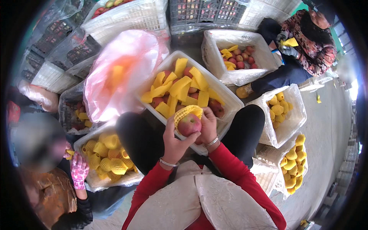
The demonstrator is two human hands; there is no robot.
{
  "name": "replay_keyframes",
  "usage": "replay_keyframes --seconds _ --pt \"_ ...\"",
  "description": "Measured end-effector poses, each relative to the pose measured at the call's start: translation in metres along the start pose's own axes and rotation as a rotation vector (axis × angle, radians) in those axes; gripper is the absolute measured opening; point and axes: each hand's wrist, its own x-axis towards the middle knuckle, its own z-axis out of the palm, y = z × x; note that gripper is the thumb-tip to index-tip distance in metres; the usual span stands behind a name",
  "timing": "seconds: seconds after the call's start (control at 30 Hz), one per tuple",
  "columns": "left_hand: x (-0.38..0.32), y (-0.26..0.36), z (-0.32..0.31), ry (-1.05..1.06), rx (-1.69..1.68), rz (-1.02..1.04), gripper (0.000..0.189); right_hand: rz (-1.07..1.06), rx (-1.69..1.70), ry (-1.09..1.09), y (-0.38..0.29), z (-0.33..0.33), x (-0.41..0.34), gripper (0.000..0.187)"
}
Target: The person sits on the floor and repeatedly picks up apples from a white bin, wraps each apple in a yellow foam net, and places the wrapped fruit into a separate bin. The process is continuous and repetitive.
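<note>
Between my two hands is a red apple (189, 125) with a yellow foam net sleeve (188, 111) around its upper side; its lower face is bare. My left hand (176, 141) has its fingers along the left of the sleeve and its thumb under the apple. My right hand (209, 125) closes on the apple and net from the right, its fingers partly hidden. Just beyond my hands stands a white plastic crate (233, 99) between my knees. It holds red apples (216, 107) with flat yellow foam nets (180, 88) strewn over them.
A co-worker's gloved hand (79, 169) is beside a left crate (95, 184) of netted apples. At upper right another person's gloved hands (287, 47) hold a yellow net near an apple crate (244, 74). Netted apples (278, 109) fill crates at right. A pink plastic bag (129, 46) lies upper left.
</note>
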Motion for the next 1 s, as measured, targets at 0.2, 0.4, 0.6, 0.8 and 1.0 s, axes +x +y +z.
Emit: replay_keyframes --seconds 0.2,0.4,0.6,0.8,1.0 --pt "0.007 -0.021 -0.035 0.320 -0.061 0.064 0.061 -0.527 -0.767 -0.603 -0.031 0.034 -0.041 0.027" --pt "-0.013 -0.011 -0.047 0.395 -0.330 -0.082 0.069 0.145 -0.264 -0.425 -0.015 0.041 -0.030 0.054" --pt "-0.040 0.002 -0.052 0.150 -0.850 -0.342 0.068 0.310 -0.123 -0.362 0.020 0.041 -0.028 0.040" --pt "-0.056 -0.005 -0.030 0.166 -0.754 -0.444 0.072 0.332 -0.229 -0.271 0.021 0.057 -0.017 0.030" --pt "-0.062 -0.020 -0.036 -0.006 -0.830 -0.561 0.072 -0.071 -0.979 -0.762 0.010 0.077 0.001 0.023"
